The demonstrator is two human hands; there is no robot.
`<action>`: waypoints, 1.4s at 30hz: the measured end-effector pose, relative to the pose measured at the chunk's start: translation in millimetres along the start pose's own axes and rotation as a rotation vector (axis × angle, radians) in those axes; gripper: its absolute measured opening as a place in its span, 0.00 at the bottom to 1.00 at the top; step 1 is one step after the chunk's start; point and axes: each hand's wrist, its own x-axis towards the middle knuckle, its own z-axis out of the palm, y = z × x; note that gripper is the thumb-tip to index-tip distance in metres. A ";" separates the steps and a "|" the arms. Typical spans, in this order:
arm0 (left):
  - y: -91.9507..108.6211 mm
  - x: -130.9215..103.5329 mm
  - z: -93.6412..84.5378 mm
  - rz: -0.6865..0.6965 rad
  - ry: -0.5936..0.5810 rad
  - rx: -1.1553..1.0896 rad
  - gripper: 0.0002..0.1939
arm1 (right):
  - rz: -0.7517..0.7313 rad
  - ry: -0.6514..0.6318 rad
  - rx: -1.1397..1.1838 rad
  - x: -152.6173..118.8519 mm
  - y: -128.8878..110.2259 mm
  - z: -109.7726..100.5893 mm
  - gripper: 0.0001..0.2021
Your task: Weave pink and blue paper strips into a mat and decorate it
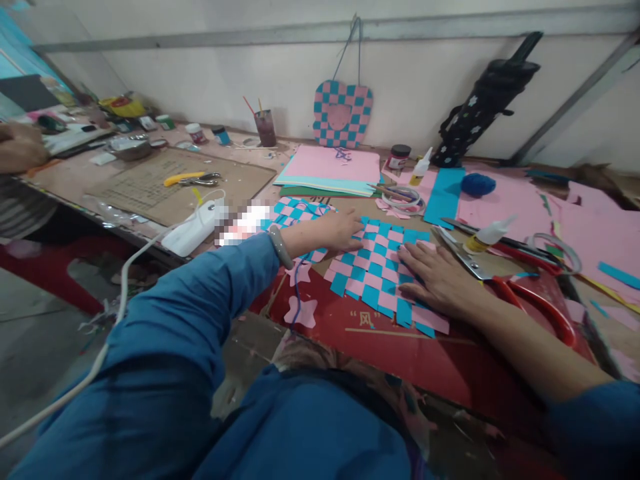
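Observation:
A woven sheet of pink and blue paper strips (pixel 373 267) lies on the table in front of me, its strip ends uneven. My right hand (pixel 435 277) rests flat on its right side, fingers spread. At its upper left edge, the fingers of my left hand (pixel 347 230) touch the strips, apart and slightly bent. Neither hand grips anything. Partly under my left forearm is another checkered piece (pixel 295 211) with blue cord on it. Two pink paper stars (pixel 301 312) hang by a blue cord at the table's front edge.
Large red-handled scissors (pixel 535 300) and a glue bottle (pixel 487 235) lie by my right forearm. Stacked coloured paper (pixel 333 170), a blue yarn ball (pixel 479 185) and tape rolls (pixel 400 199) sit behind. Yellow pliers (pixel 193 179) and a white power strip (pixel 195 227) are left. Another person's hand (pixel 20 148) shows far left.

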 end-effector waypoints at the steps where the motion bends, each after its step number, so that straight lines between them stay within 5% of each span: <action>1: 2.2 -0.3 -0.7 0.006 -0.002 0.009 0.22 | -0.004 0.001 0.005 -0.3 1.0 1.4 0.37; 11: 22.2 -9.4 -13.3 -0.043 -0.146 0.008 0.27 | -0.009 0.001 0.023 5.4 3.7 -4.5 0.38; 18: 25.6 -12.1 -9.3 0.038 0.036 0.042 0.25 | -0.031 -0.008 0.021 10.1 2.0 -6.3 0.36; 24: 23.2 -5.7 1.3 0.078 -0.043 0.001 0.28 | -0.027 -0.027 0.006 35.3 -14.7 -16.7 0.35; 34: 18.4 -1.3 9.1 0.106 0.063 -0.026 0.28 | -0.001 -0.064 0.089 51.5 -24.8 -24.1 0.32; 42: 18.4 1.6 13.6 0.096 0.033 -0.007 0.30 | 0.041 -0.042 0.044 57.4 -25.2 -7.9 0.36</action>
